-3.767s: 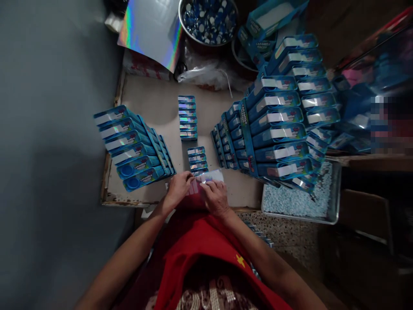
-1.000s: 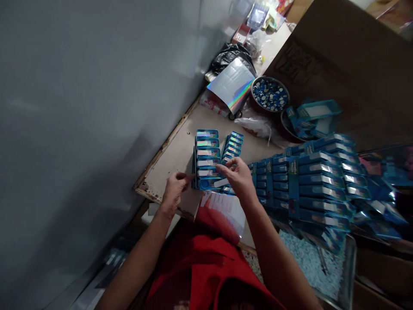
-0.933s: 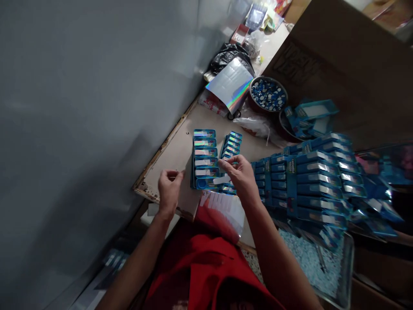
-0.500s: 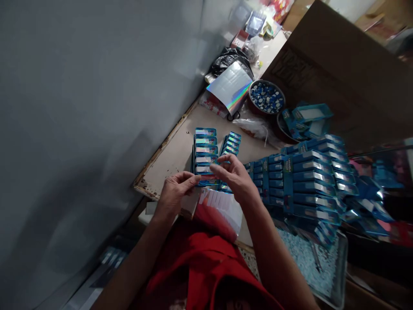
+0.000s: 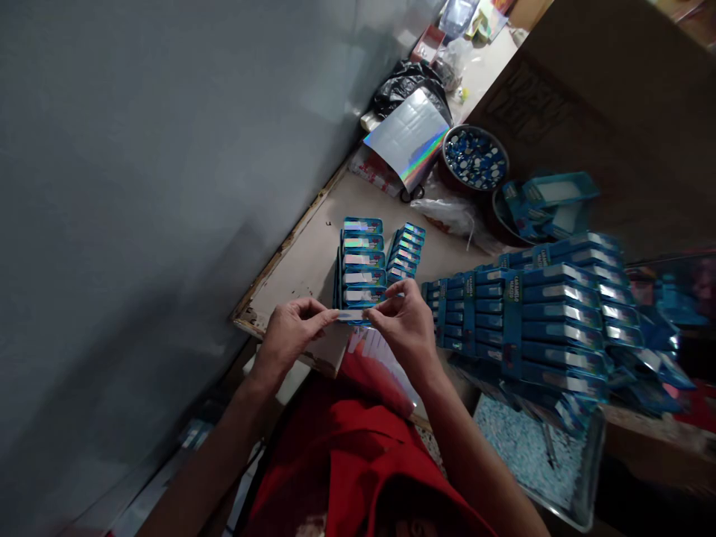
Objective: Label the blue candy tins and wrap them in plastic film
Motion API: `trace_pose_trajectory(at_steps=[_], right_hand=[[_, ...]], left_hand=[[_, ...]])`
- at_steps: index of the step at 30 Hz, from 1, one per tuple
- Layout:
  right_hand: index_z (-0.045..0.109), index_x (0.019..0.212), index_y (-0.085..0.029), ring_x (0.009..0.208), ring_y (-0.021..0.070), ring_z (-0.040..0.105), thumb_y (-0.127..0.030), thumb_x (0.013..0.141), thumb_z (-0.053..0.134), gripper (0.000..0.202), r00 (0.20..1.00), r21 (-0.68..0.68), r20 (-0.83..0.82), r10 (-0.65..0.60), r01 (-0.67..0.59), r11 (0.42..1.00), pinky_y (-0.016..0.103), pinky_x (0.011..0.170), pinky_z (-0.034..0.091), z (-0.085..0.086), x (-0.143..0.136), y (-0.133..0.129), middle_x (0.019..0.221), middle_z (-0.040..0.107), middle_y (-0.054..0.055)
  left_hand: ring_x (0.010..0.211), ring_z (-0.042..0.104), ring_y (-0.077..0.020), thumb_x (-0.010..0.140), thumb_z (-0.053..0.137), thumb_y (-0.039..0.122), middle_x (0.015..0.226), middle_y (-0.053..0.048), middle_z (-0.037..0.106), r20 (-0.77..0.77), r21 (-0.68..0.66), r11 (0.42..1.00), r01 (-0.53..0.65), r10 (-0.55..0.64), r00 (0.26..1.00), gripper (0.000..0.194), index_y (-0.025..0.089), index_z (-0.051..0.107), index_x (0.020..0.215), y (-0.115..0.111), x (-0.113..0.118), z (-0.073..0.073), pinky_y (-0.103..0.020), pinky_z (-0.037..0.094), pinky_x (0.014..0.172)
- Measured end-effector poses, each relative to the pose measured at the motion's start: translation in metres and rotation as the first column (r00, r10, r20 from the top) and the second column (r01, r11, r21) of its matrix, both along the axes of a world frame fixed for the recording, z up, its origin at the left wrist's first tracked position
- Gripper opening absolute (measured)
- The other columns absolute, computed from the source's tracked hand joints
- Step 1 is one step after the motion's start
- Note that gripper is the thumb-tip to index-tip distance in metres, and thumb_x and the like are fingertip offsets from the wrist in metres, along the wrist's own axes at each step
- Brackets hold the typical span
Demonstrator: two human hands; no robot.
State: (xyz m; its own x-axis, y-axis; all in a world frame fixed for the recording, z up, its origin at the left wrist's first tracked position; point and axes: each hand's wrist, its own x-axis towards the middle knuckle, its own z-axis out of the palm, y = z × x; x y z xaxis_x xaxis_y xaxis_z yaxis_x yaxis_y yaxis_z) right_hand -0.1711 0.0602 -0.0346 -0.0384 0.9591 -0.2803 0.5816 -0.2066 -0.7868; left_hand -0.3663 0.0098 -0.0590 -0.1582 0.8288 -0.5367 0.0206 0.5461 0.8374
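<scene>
A small pale strip point(image 5: 350, 315) is stretched level between my two hands, over the nearest box of a stack of blue boxes point(image 5: 362, 259). My left hand point(image 5: 296, 328) pinches the strip's left end between thumb and finger. At its right end, my right hand point(image 5: 403, 321) pinches it the same way. The boxes in the stack carry pale strips on their faces. Beside it on the right stands a narrower stack of blue boxes point(image 5: 407, 250). Below my hands lies a clear sheet with pale strips over something red point(image 5: 380, 365).
Large stacked blue boxes point(image 5: 514, 321) stand to the right, above a metal tray point(image 5: 594, 470) of pale bits. Behind are a bowl of blue and white discs point(image 5: 475, 158), a shiny sheet point(image 5: 408, 138) and a big cardboard box point(image 5: 604, 112). A grey wall point(image 5: 139, 186) borders the left.
The pale strip now spans both hands, where my right fingers were raised apart before. My right hand has come down to its right end. The view has shifted slightly.
</scene>
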Motion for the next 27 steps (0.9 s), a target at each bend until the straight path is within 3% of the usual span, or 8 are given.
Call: trace_pose_trajectory(at_steps=[14, 19, 22, 24, 27], right_hand=[[0.054, 0.101, -0.026, 0.071, 0.0193, 0.072, -0.02, 0.075, 0.069, 0.031, 0.969, 0.037, 0.225, 0.098, -0.109, 0.993, 0.026, 0.064, 0.042, 0.0, -0.002, 0.001, 0.076, 0.076, -0.004], [0.053, 0.099, -0.025, 0.07, 0.021, 0.069, -0.02, 0.08, 0.072, 0.027, 0.91, 0.046, 0.401, 0.102, -0.131, 0.99, 0.027, 0.063, 0.038, 0.004, -0.008, -0.003, 0.077, 0.073, -0.003], [0.053, 0.094, -0.025, 0.076, 0.0218, 0.065, -0.027, 0.081, 0.076, 0.027, 0.876, 0.13, 0.48, 0.052, -0.13, 0.983, 0.029, 0.065, 0.037, 0.003, -0.005, -0.003, 0.085, 0.069, 0.001], [0.052, 0.091, -0.025, 0.079, 0.0209, 0.061, -0.037, 0.079, 0.08, 0.033, 0.909, 0.169, 0.417, 0.025, -0.104, 0.98, 0.028, 0.065, 0.037, -0.005, 0.003, -0.001, 0.09, 0.065, 0.002], [0.049, 0.087, -0.026, 0.069, 0.0165, 0.052, -0.05, 0.075, 0.08, 0.042, 0.994, 0.031, 0.11, 0.006, -0.009, 0.999, 0.026, 0.059, 0.037, -0.025, 0.015, 0.002, 0.077, 0.054, -0.004]], left_hand=[[0.057, 0.054, -0.0125, 0.071, 0.08, 0.054, 0.063, 0.001, 0.063, -0.004, -0.045, 0.998, 0.042, -0.042, 0.999, 0.039, 0.016, 0.07, 0.072, 0.001, 0.005, -0.007, -0.023, 0.04, 0.054], [0.057, 0.052, -0.0123, 0.067, 0.082, 0.055, 0.062, 0.001, 0.06, 0.052, -0.075, 0.997, 0.032, -0.028, 0.998, 0.041, 0.016, 0.068, 0.071, 0.004, 0.008, -0.02, -0.023, 0.039, 0.055], [0.061, 0.052, -0.0124, 0.065, 0.083, 0.055, 0.064, 0.002, 0.06, 0.134, -0.087, 0.995, 0.048, -0.036, 0.99, 0.043, 0.016, 0.067, 0.071, 0.004, 0.009, -0.031, -0.023, 0.041, 0.059], [0.064, 0.053, -0.0119, 0.066, 0.082, 0.055, 0.066, 0.002, 0.06, 0.162, -0.081, 0.995, 0.059, -0.045, 0.986, 0.044, 0.015, 0.067, 0.072, 0.004, 0.01, -0.038, -0.022, 0.041, 0.061], [0.067, 0.055, -0.0115, 0.067, 0.083, 0.055, 0.07, 0.002, 0.061, 0.156, -0.093, 0.996, 0.008, 0.006, 0.988, 0.045, 0.014, 0.069, 0.077, 0.002, 0.013, -0.048, -0.022, 0.045, 0.065]])
